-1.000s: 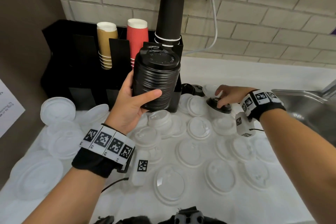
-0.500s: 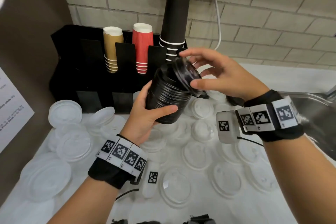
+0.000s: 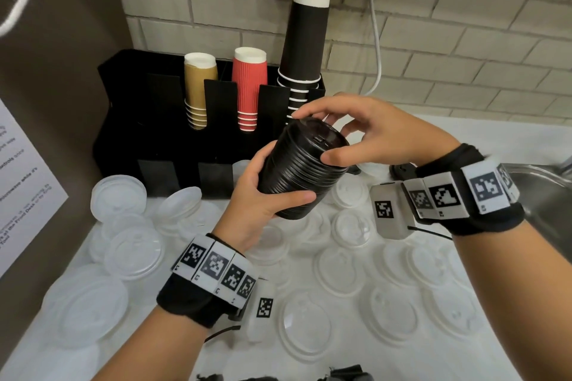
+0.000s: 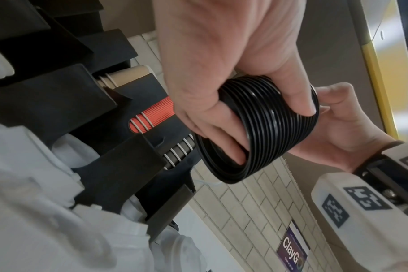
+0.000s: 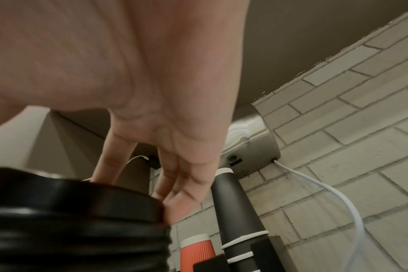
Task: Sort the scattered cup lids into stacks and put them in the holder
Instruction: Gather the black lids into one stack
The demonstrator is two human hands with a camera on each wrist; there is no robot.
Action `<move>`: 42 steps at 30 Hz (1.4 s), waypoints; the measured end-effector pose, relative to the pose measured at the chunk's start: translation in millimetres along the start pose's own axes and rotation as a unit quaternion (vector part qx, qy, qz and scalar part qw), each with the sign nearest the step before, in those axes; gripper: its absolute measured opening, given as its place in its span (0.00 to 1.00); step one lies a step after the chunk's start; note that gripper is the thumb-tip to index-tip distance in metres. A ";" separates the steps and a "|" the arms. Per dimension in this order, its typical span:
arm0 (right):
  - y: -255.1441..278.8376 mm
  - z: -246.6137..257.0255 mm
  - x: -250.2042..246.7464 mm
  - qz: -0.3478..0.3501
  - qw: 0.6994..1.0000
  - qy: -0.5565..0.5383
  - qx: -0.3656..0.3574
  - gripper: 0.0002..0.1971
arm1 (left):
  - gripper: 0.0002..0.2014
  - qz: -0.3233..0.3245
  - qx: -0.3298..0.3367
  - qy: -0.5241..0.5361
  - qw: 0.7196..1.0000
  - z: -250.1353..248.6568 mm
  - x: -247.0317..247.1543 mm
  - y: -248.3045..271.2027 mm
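A tall stack of black cup lids (image 3: 297, 173) is tilted in the air in front of the black holder (image 3: 130, 120). My left hand (image 3: 257, 204) grips its lower half, thumb in front and fingers behind. My right hand (image 3: 371, 136) pinches the top black lid between its thumb and fingers, and that lid sits on the stack. In the left wrist view, my left hand (image 4: 221, 64) wraps the ribbed stack (image 4: 263, 132), with my right hand (image 4: 345, 132) behind it. In the right wrist view, the fingers (image 5: 182, 198) touch the top lid's rim (image 5: 70, 193). Several clear lids (image 3: 306, 328) lie scattered on the white counter.
The holder carries tan cups (image 3: 198, 86), red cups (image 3: 249, 86) and a tall black cup stack (image 3: 305, 46). Another black lid (image 3: 402, 170) lies on the counter behind my right wrist. A steel sink (image 3: 544, 195) lies at the right. A paper sign (image 3: 21, 189) hangs at the left.
My right hand lifted a black lid off the counter and set it on top of the stack. My left hand drew the stack away from the holder and tilted it rightward.
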State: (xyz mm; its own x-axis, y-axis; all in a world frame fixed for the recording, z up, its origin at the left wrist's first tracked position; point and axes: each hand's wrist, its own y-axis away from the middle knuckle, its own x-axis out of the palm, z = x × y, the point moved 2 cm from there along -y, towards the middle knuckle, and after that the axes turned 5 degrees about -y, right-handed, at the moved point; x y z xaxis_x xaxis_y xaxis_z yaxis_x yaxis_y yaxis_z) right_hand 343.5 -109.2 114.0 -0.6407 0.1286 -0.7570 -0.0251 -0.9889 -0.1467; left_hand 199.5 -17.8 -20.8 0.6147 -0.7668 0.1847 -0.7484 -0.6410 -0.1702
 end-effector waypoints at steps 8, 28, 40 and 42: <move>0.2 -26.9 -15.1 -0.024 0.996 -0.081 -0.018 0.29 | 0.46 -0.020 -0.003 0.046 0.999 5.6 2.4 -6.4; 10.6 -311.5 -30.1 -0.070 0.818 0.128 0.556 0.39 | 0.41 -0.069 0.043 0.032 0.996 -10.2 -17.6 -34.1; 15.9 -307.4 -45.1 -0.096 0.811 0.149 0.557 0.38 | 0.42 -0.086 0.029 0.031 0.995 -5.5 -16.7 -25.0; 11.8 -280.6 -51.6 -0.132 0.813 0.146 0.549 0.40 | 0.43 -0.080 0.026 0.037 0.996 -4.7 -14.6 -21.4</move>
State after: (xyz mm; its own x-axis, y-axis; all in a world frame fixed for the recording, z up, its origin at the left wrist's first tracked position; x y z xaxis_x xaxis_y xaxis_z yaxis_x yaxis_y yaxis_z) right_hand 591.6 -106.4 -27.3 -0.2967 0.2016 -0.9335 -0.9038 -0.3751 0.2062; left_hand 205.4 7.3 -15.3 0.7040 -0.6511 0.2838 -0.6268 -0.7574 -0.1830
